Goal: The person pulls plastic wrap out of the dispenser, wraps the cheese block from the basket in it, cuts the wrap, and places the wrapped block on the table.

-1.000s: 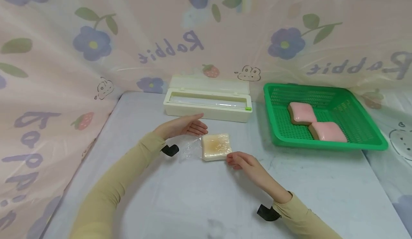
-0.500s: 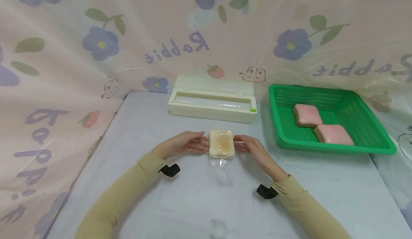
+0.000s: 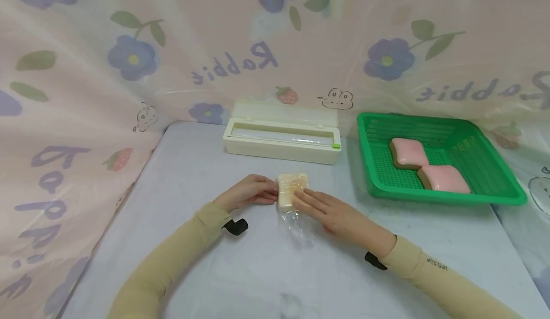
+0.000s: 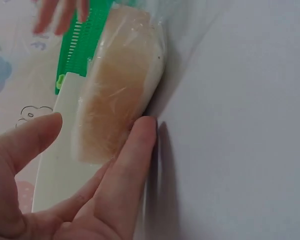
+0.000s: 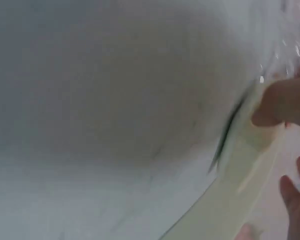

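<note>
A square slice of bread [image 3: 289, 184] wrapped in clear film lies on the white table, its loose film tail [image 3: 296, 228] spread toward the near side. At its left edge is my left hand [image 3: 248, 192]. In the left wrist view, straight fingers [image 4: 132, 162] reach the edge of the bread [image 4: 115, 90] while the thumb [image 4: 42, 135] stands away from it. My right hand [image 3: 339, 217] lies over the slice's near right part with extended fingers, hiding that corner. The right wrist view is blurred, with a fingertip [image 5: 270, 112] over the slice.
Behind the bread stands a white film dispenser [image 3: 281, 152] with its lid up and a roll inside. At the back right, a green basket [image 3: 438, 198] holds two pink-topped slices [image 3: 410, 153]. A printed curtain [image 3: 172, 61] hangs along the back and left.
The wrapped bread has turned so its film tail, first at the left, points toward the near side. My right hand has moved from beside the bread onto its top.
</note>
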Demonstrator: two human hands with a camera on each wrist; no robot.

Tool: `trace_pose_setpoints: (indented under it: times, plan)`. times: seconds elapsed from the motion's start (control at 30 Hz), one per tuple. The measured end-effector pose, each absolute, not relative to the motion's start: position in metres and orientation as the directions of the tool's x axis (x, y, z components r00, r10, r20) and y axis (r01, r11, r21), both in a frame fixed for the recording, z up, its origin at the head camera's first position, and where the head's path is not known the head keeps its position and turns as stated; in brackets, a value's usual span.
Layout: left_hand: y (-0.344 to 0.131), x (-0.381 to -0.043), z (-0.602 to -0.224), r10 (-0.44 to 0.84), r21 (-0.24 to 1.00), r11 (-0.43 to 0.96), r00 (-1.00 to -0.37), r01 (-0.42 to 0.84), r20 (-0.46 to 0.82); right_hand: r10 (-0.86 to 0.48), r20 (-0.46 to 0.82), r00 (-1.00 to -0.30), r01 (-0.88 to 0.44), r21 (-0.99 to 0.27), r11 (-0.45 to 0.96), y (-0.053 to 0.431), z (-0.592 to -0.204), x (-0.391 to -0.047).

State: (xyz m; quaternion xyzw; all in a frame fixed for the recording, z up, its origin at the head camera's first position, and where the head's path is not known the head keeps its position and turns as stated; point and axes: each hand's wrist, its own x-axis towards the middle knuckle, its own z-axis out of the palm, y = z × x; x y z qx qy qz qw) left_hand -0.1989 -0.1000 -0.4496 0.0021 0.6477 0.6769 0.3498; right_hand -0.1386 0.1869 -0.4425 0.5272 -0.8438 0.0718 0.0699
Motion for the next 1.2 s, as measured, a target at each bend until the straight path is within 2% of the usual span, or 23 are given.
trace_pose_setpoints:
  times: [0.07,0.13,0.2,0.3,0.47,0.7,0.83,0.97,1.2]
  plan:
    - [-0.097,-0.200,-0.451,0.465,0.886,0.097,-0.766,-0.454,-0.444,-0.934,0.159,-0.321,-0.934,0.106,0.340,0.182,-0.440,-0.134]
    - [-0.095,-0.201,-0.452,0.447,0.887,0.111,-0.774,-0.449,-0.448,-0.963,0.120,-0.243,-0.933,0.241,0.266,0.177,-0.438,-0.129]
    - [-0.093,-0.201,-0.453,0.430,0.886,0.122,-0.781,-0.448,-0.454,-0.977,0.097,-0.188,-0.915,0.345,0.211,0.173,-0.438,-0.126]
    - [-0.091,-0.202,-0.454,0.418,0.884,0.131,-0.783,-0.449,-0.460,-0.989,0.088,-0.117,-0.889,0.435,0.144,0.167,-0.439,-0.122]
    - [-0.090,-0.202,-0.454,0.414,0.883,0.125,-0.785,-0.452,-0.460,-0.997,0.071,-0.032,-0.863,0.501,0.063,0.160,-0.441,-0.119]
    - [-0.088,-0.202,-0.454,0.401,0.879,0.112,-0.789,-0.463,-0.466,-0.996,0.078,0.042,-0.896,0.445,-0.003,0.159,-0.440,-0.120]
    - [-0.087,-0.202,-0.455,0.394,0.877,0.114,-0.790,-0.466,-0.471,-0.993,0.100,0.055,-0.888,0.459,-0.003,0.161,-0.440,-0.122]
    - [-0.087,-0.203,-0.456,0.392,0.877,0.114,-0.790,-0.467,-0.472,-0.989,0.143,0.034,-0.894,0.446,0.034,0.163,-0.440,-0.124]
    - [-0.088,-0.202,-0.457,0.403,0.888,0.115,-0.796,-0.445,-0.451,-0.961,0.265,-0.080,-0.980,0.156,0.125,0.169,-0.443,-0.127]
